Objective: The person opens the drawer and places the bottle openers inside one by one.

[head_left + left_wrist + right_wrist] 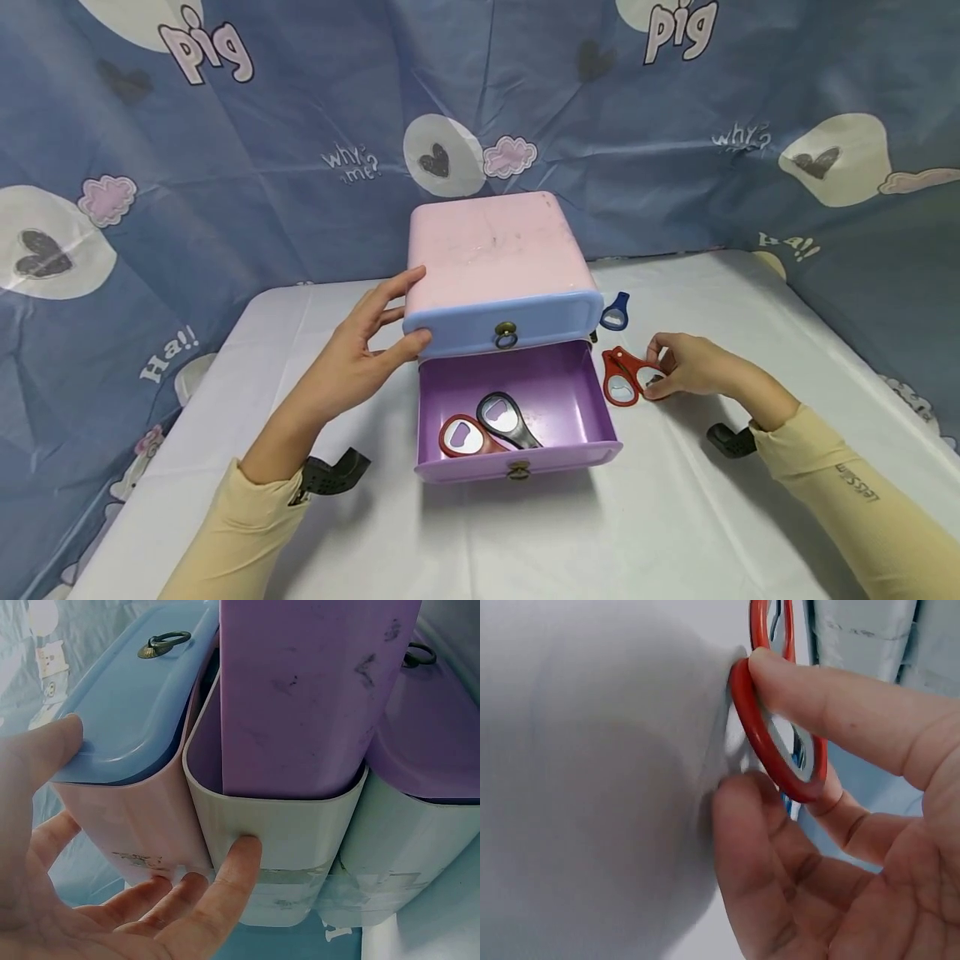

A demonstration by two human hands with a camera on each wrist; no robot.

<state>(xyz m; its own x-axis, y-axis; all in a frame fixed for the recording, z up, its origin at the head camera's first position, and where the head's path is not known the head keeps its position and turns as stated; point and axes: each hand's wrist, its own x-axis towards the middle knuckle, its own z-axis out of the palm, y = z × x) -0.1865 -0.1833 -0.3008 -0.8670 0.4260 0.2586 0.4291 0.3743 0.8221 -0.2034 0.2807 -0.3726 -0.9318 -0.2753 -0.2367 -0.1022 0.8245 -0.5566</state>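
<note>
My left hand (348, 362) rests against the left side of a small drawer cabinet (491, 250), thumb on the edge of its closed blue top drawer (465, 329); its fingers touch the case sides in the left wrist view. Below, the purple drawer (566, 387) is pulled out, holding a red bottle opener (487, 444) and a black bottle opener (523, 433). On the right, my right hand (693, 365) pinches the round end of another red bottle opener (761, 739) at the white tabletop. A second red bottle opener (621, 392) lies just beside it.
A blue bottle opener (615, 315) lies behind the red ones, near the cabinet's right side. Another closed purple drawer (431, 742) shows in the left wrist view. Blue printed cloth (300, 133) hangs behind the white-covered table (525, 542).
</note>
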